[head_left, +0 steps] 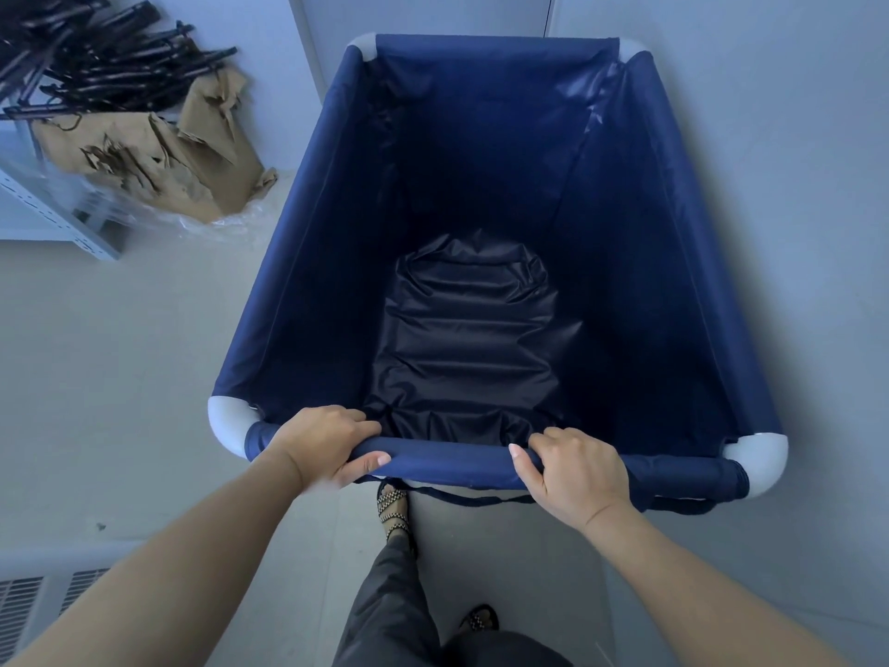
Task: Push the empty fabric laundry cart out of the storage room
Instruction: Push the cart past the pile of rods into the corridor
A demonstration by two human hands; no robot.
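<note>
A navy fabric laundry cart (308, 243) with white tube corners fills the middle of the head view. Its inside holds nothing but crumpled dark lining. My left hand (327, 442) wraps the near top rail toward the left corner. My right hand (572, 466) grips the same rail right of centre. Both thumbs lie on the near side of the rail, with the fingers curled over the top. The cart's wheels are hidden under the fabric.
A grey metal shelf (62, 219) at the left carries torn brown cardboard (158, 156), clear plastic and a pile of dark hangers (96, 50). Pale walls stand close behind and to the right of the cart. My sandalled feet (394, 507) are just behind the rail. A floor vent (43, 599) sits lower left.
</note>
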